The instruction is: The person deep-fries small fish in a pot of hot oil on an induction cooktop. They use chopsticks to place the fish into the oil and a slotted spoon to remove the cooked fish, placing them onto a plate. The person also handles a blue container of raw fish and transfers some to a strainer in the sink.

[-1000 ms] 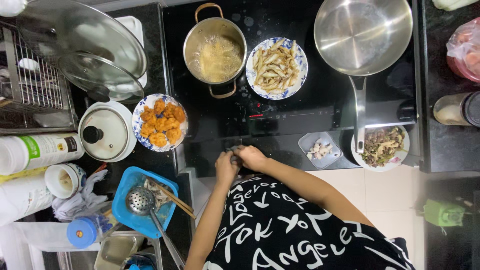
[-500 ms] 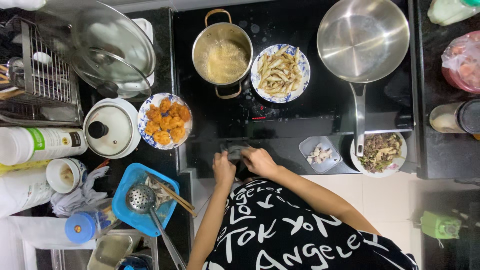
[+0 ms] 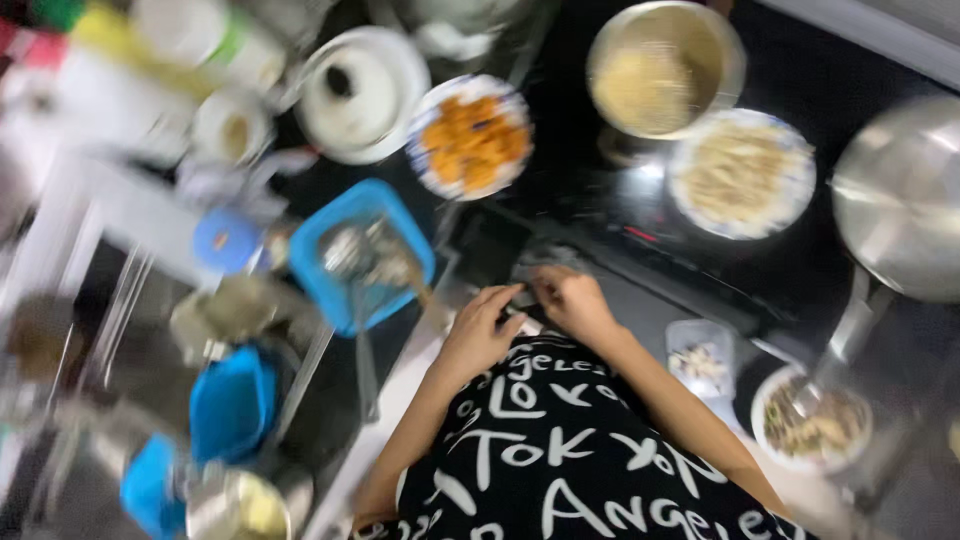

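The view is motion-blurred. My left hand [image 3: 482, 330] and my right hand [image 3: 572, 300] meet fingertip to fingertip at the front edge of the black cooktop [image 3: 590, 205], just above my black shirt with white lettering. Their fingers curl towards each other around a small dark spot; the blur hides whether anything is held. Beside my right forearm lies a small clear tub of pale cloves [image 3: 700, 360]. Left of my left hand stands a blue basket [image 3: 318, 232] holding a metal skimmer.
On the cooktop are a plate of orange fried pieces [image 3: 472, 138], a steel pot of yellowish liquid [image 3: 660, 75], a plate of pale strips [image 3: 740, 172] and a large steel pan [image 3: 900, 200]. A plate of brown food [image 3: 812, 425] sits lower right. A white cooker [image 3: 360, 90] and bottles crowd the left.
The view has swung and tilted, and it has blurred. Both hands stay together at the cooktop's front edge.
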